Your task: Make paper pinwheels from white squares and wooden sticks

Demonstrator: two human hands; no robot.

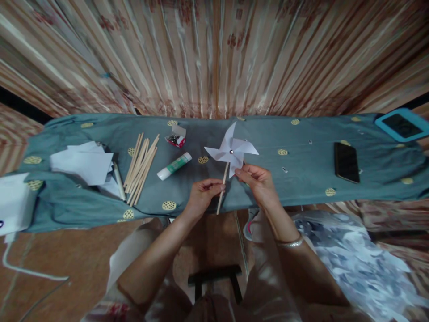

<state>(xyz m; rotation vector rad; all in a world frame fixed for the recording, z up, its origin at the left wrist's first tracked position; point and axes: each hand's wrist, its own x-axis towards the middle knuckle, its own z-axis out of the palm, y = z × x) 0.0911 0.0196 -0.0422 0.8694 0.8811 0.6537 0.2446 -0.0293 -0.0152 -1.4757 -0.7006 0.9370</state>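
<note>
A white paper pinwheel with a shiny pin at its centre is held up over the front half of the cloth-covered table. Its thin wooden stick slants down past the table's front edge. My left hand pinches this stick below the blades. With thumb and fingers, my right hand grips the lower blade of the pinwheel. Left of the hands lie a glue stick with a green label and a small open box of dark metal pins.
Several loose wooden sticks, a pen and white paper sheets lie at the left. A black phone and a blue-framed tablet rest at the right. Below the table, a clear bag holds many white paper pieces.
</note>
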